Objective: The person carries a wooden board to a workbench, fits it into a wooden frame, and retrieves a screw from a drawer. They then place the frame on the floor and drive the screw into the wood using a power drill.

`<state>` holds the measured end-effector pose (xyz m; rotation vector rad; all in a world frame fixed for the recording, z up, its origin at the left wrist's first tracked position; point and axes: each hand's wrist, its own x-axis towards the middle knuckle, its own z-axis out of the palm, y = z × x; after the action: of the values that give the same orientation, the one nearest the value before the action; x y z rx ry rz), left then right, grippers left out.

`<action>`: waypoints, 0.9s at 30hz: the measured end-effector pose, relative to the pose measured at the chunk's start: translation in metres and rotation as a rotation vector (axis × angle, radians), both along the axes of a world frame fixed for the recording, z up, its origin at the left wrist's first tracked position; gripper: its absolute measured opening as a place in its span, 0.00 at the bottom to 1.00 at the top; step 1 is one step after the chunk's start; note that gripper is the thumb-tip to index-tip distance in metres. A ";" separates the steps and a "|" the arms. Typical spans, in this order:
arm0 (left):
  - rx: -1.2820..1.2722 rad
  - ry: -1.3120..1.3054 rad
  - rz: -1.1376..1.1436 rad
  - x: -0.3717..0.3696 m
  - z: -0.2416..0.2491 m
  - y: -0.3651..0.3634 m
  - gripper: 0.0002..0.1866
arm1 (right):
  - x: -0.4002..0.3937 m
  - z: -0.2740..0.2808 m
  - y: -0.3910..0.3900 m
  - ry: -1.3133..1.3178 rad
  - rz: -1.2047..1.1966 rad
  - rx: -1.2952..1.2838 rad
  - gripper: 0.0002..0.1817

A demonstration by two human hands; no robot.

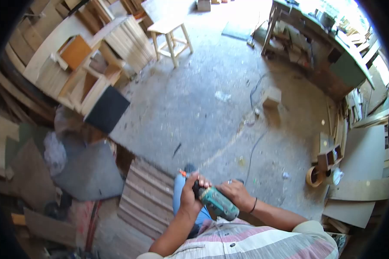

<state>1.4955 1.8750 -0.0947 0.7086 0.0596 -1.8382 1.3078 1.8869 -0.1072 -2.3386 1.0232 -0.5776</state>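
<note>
A green power drill (219, 203) is held in front of my striped shirt, its black chuck (197, 189) pointing up and to the left. My left hand (192, 193) is closed around the chuck end. On the far side of the body, my right hand (234, 191) grips the drill; its fingertips are partly hidden behind the green casing. A dark band circles my right wrist. Just beyond my left hand shows a small orange piece (183, 173), too small to name. Below my hands a blue trouser leg (178, 190) is visible.
A wooden stool (166, 28) and an unfinished wooden frame with a black panel (107, 110) stand ahead to the left. A workbench (315, 26) is at the far right. A wooden block (271, 97) and a cord (253, 151) lie on the concrete floor. Slatted wood (145, 190) lies at left.
</note>
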 end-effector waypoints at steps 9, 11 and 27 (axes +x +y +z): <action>-0.101 0.011 -0.147 0.008 0.239 -0.293 0.10 | 0.002 0.247 -0.278 0.215 -0.076 -0.236 0.12; -0.035 -0.040 -0.192 -0.005 0.269 -0.360 0.09 | -0.014 0.280 -0.337 0.235 -0.108 -0.256 0.14; -0.337 -1.143 -0.946 -0.086 0.174 -0.929 0.22 | -0.215 0.294 -0.866 -0.105 -0.479 0.331 0.20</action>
<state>1.4096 0.9464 0.0794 1.5910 -1.4996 -1.8892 1.0927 1.0207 0.1866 -1.7627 1.5132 -0.6405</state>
